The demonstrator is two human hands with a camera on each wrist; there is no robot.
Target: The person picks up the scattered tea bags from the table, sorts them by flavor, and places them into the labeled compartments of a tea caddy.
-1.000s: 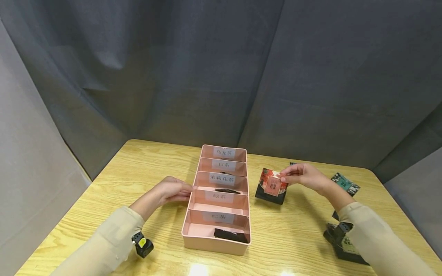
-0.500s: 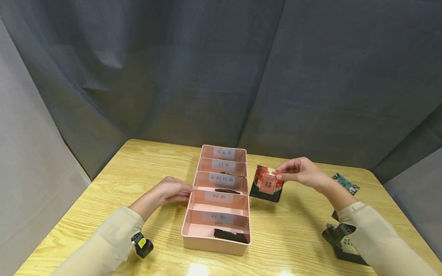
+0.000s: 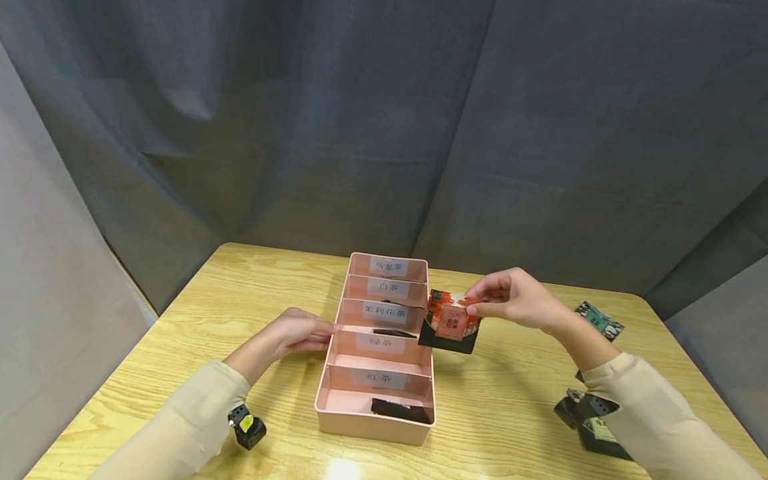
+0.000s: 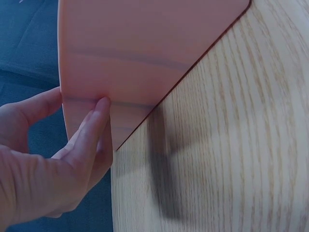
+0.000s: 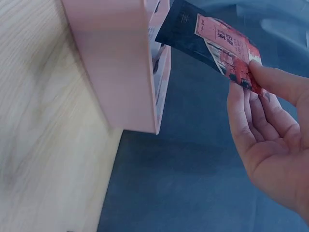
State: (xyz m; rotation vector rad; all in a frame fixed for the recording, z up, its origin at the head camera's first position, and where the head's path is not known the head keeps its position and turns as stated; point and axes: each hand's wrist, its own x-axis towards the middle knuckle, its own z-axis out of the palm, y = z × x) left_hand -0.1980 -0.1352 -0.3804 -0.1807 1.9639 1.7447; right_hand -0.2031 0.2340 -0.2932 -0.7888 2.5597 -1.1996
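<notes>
We see the right hand (image 3: 510,303) has just carried the red-and-black packet (image 3: 451,325) leftward, so it now overlaps the right rim of the pink box (image 3: 372,428) in the head view, toward the far edge of the worktop (image 3: 510,420). That, we judge, puts it within easy reach of the compartments, though not released. The right grip is pinched on the packet's upper corner; the left hand (image 3: 302,329) holds the box's left rim.

Labels (image 3: 384,311) in the pink box (image 3: 375,428) bore, back to front, 乌龙茶, 白茶, 茉莉花茶, 绿茶, 红茶; the packet (image 3: 450,325) showed 红茶.
</notes>
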